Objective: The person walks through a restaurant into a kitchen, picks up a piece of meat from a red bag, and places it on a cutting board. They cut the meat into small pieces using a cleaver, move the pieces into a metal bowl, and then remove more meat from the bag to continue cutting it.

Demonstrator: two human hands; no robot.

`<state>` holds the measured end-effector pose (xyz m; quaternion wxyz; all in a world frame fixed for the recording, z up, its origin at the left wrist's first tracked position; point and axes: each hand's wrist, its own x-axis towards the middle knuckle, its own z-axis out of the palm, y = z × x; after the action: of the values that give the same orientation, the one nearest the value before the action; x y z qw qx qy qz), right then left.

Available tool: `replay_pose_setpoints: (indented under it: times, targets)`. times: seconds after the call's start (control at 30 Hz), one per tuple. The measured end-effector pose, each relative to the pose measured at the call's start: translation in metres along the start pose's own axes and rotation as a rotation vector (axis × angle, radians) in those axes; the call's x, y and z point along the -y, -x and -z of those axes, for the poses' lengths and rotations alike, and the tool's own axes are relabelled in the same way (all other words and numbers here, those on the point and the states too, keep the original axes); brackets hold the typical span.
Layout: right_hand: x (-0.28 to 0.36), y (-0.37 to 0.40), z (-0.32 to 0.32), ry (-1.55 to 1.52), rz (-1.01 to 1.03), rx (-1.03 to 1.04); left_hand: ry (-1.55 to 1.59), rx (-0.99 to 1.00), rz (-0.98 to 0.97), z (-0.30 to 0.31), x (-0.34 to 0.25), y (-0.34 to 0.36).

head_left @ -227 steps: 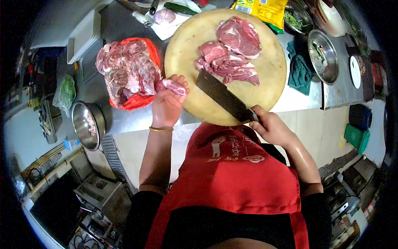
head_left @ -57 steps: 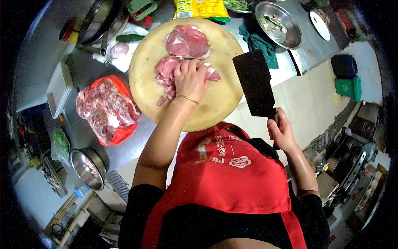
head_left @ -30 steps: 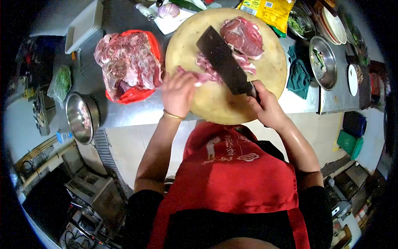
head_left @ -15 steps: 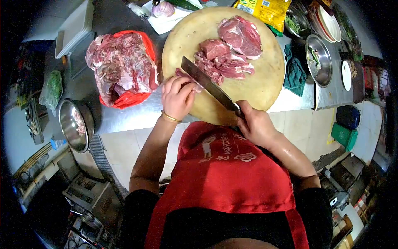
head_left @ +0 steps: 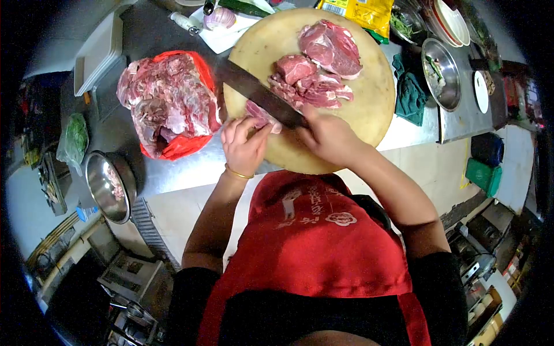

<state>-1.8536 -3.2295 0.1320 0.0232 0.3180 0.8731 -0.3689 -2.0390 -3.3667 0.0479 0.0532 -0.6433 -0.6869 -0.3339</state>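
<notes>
My right hand is wrapped round the handle of a broad cleaver, whose blade points up and left over the round cutting board. My left hand pinches a small strip of meat at the board's left edge, just below the blade. Beyond the cleaver lie cut pieces of meat and a larger red piece. Left of the board, a big slab of meat rests on a red bag.
A metal bowl with minced meat stands at the left, near a bag of greens. A white tray with an onion is at the back. At the right are a green cloth and a metal bowl.
My right hand and the cleaver have moved up and left, with the blade now above the strip. More of the strip shows by my left hand. The view has shifted slightly.
</notes>
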Motion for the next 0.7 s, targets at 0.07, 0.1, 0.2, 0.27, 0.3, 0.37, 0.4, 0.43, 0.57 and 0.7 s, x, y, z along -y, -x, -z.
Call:
replay_pose_setpoints:
  times: [0.07, 0.1, 0.2, 0.27, 0.3, 0.37, 0.4, 0.43, 0.57, 0.7]
  targets:
    - [-0.03, 0.043, 0.003, -0.043, -0.05, 0.02, 0.013, 0.021, -0.011, -0.004, 0.004, 0.007]
    - [-0.04, 0.059, 0.006, -0.086, -0.079, 0.043, 0.046, 0.037, -0.002, -0.002, 0.005, 0.005]
    - [-0.034, 0.084, 0.011, -0.123, -0.171, 0.038, 0.071, 0.031, -0.002, -0.002, 0.008, 0.003]
    - [-0.028, 0.083, 0.009, 0.047, -0.057, 0.003, 0.053, 0.023, -0.017, -0.001, 0.007, 0.002]
    - [-0.024, 0.08, 0.012, 0.104, 0.001, 0.005, 0.027, 0.005, -0.033, -0.001, 0.006, 0.001]
    - [-0.018, 0.075, 0.016, 0.196, 0.089, 0.006, 0.004, 0.003, -0.044, 0.0, 0.005, 0.0]
    - [-0.015, 0.074, 0.019, 0.215, 0.079, 0.043, 0.007, 0.019, -0.039, 0.001, 0.005, 0.0]
    - [-0.011, 0.072, 0.024, 0.235, 0.069, 0.081, 0.011, 0.033, -0.032, 0.002, 0.005, 0.0]
    - [-0.004, 0.055, 0.023, 0.178, 0.096, 0.122, 0.075, 0.06, -0.026, 0.008, 0.006, -0.005]
    - [0.019, -0.007, -0.01, 0.074, 0.121, 0.017, 0.067, 0.072, -0.026, 0.005, 0.006, 0.0]
